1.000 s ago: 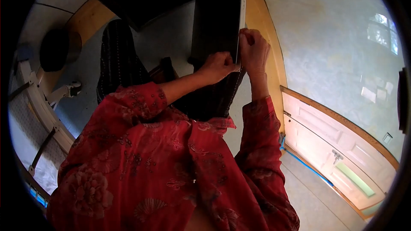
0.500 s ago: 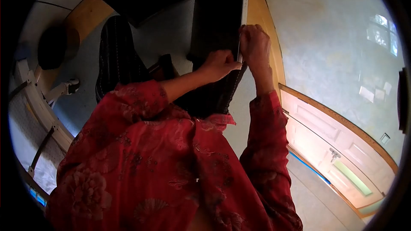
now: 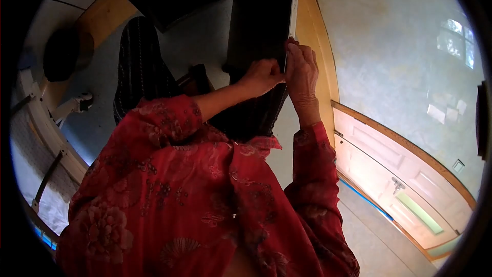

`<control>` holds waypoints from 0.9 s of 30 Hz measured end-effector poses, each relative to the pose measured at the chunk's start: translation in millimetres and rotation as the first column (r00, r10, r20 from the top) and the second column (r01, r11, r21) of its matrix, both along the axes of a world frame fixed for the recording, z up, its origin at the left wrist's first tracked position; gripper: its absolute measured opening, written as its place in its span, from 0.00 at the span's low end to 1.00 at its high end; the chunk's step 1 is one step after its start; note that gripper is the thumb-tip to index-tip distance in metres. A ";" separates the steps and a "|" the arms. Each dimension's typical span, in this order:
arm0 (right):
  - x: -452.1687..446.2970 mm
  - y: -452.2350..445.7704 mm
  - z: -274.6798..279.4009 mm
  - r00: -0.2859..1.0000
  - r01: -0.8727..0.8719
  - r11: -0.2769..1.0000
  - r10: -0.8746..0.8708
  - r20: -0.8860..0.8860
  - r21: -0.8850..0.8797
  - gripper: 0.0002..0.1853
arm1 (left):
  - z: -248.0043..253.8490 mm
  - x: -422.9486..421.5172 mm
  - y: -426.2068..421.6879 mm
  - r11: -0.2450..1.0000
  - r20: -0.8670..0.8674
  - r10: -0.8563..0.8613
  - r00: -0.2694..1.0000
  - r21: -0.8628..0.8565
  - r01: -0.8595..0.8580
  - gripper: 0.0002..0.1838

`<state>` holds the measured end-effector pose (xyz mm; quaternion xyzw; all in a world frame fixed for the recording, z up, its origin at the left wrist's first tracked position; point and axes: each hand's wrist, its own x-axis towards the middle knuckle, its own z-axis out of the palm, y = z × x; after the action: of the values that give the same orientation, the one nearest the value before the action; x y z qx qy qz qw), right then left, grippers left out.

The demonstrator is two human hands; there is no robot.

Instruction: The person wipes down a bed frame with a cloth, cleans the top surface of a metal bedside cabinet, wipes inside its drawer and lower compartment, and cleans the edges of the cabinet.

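A large black panel (image 3: 259, 25) stands before me, its narrow pale edge (image 3: 294, 7) running away from my body. My left hand (image 3: 262, 77) is closed, the fingers curled and the thumb and fingertips pinching the near end of that edge. Against the edge, slightly farther away, my right hand (image 3: 302, 74) is closed too, fingers pressed together around a small dark red thing (image 3: 290, 42). Most of this small thing is hidden by the fingers, so its kind does not show.
Dark striped trousers (image 3: 138, 66) cover my legs beneath the panel. Right of it run a wooden baseboard (image 3: 316, 31) and a pale wall (image 3: 379, 36), with a white door (image 3: 405, 179) nearer me. A white frame with black straps (image 3: 48, 123) stands at left, near a dark round object (image 3: 64, 55).
My right hand has slid toward me along the panel's edge and turned a little, showing the dark red thing at its fingertips. My left hand has stayed nearly in place.
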<state>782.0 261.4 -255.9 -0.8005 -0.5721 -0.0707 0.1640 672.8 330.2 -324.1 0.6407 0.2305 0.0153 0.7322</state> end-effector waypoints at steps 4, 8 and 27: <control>2.5 -4.1 -6.8 1.000 0.005 1.000 -0.005 0.010 -0.007 0.14 | -2.9 1.5 -4.0 1.000 0.013 0.010 1.000 -0.004 -0.010 0.17; 6.9 -0.7 -4.8 1.000 -0.021 1.000 0.021 -0.006 -0.009 0.15 | 1.9 3.1 -2.2 1.000 -0.001 0.021 1.000 0.018 -0.021 0.17; 19.6 6.4 -6.8 0.998 0.013 1.000 -0.013 -0.060 -0.002 0.14 | 5.0 5.4 -2.4 0.999 -0.032 0.014 0.999 0.039 -0.013 0.21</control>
<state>801.6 267.8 -262.8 -0.8061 -0.5618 -0.0473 0.1799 678.2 327.8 -319.0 0.6533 0.2463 0.0145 0.7158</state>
